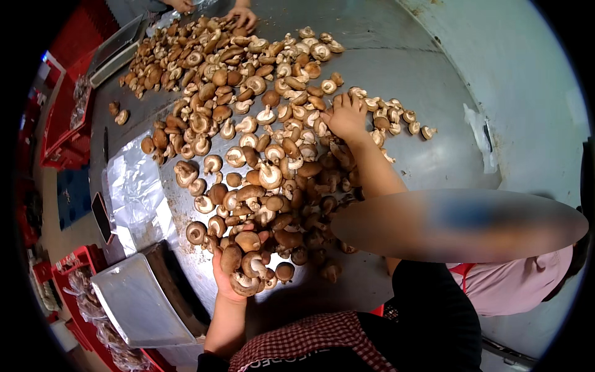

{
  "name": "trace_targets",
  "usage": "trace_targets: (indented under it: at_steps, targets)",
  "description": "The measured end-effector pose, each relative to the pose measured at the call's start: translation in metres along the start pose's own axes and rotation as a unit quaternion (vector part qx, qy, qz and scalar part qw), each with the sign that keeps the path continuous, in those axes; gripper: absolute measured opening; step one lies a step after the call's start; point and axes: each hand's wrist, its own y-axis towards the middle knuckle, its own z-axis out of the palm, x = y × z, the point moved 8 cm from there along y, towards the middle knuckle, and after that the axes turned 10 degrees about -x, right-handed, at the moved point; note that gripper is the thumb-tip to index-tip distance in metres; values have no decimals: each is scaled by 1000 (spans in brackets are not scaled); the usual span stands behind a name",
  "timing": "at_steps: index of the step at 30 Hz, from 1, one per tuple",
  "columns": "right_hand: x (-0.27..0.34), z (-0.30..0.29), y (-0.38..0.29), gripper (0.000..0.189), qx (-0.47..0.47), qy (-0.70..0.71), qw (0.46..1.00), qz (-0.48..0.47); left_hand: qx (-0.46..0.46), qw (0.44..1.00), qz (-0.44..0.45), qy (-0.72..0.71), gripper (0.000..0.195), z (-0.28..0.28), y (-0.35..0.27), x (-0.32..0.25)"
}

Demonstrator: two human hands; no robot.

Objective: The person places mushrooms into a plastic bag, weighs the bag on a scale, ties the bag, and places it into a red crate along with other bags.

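Low in the picture my left hand (231,279), palm up, cradles several shiitake mushrooms (248,260) with brown caps and pale stems. My right hand (346,117) reaches forward, palm down, over mushrooms at the right side of the heap. Its palm side is hidden, so whether it grips any cannot be seen. Between and beyond both hands spreads a wide heap of loose shiitake mushrooms (271,174), some caps up, others showing gills and stems. They lie on a metal tabletop (381,69). Shadow darkens the mushrooms beneath my right forearm.
At left lie clear plastic bags (137,190) and a phone (102,217). A metal-topped scale (144,297) stands near me, another device (116,51) farther off. Red crates (69,125) flank the table. Another person's hand (242,17) touches the far heap; a pink-clad person (520,283) is at right.
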Motion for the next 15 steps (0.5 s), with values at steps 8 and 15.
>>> trace_targets:
  at_steps: [8, 15]
  targets:
    - [-3, -2, -36, 51, 133, 66, 986, -73, -88, 993, 15, 83, 70, -7, 6, 19]
    - [-1, -64, -39, 41, 124, 677, 713, 133, -78, 997, -8, 18, 71, 10, 6, 32]
